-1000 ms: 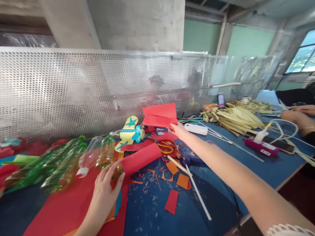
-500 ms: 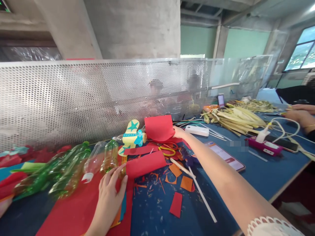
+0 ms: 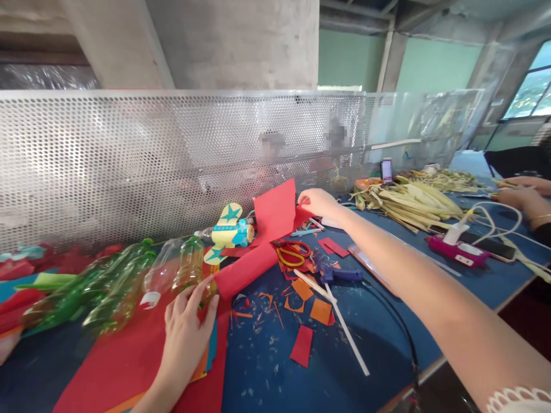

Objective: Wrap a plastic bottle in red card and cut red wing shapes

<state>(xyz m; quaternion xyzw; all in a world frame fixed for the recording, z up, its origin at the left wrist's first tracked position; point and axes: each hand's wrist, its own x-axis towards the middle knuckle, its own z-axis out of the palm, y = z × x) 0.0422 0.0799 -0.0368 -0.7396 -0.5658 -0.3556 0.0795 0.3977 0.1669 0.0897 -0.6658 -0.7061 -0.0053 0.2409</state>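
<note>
My right hand (image 3: 321,205) is closed on a piece of red paper (image 3: 303,213), beside a larger raised red sheet (image 3: 275,212). My left hand (image 3: 187,321) curls its thumb and fingers about the left end of a red paper roll (image 3: 247,271); what lies inside the roll is hidden. Behind the roll lies a bottle plane (image 3: 232,233) in pale yellow paper with teal stars. Scissors with red and yellow handles (image 3: 293,255) sit right of the roll. A blue glue gun (image 3: 340,273) with a black cord lies under my right forearm.
Green and clear plastic bottles (image 3: 123,289) lie at left on red paper (image 3: 107,367). Orange and red scraps (image 3: 321,311) and a white strip (image 3: 350,332) litter the blue table. A phone (image 3: 370,267), a purple power strip (image 3: 458,252), dried husks (image 3: 413,202) and another person's hands (image 3: 523,195) are at right.
My right hand has moved up slightly with red paper, and the larger sheet now stands higher and tilted. More of the glue gun and scissors shows. My left hand stays at the roll.
</note>
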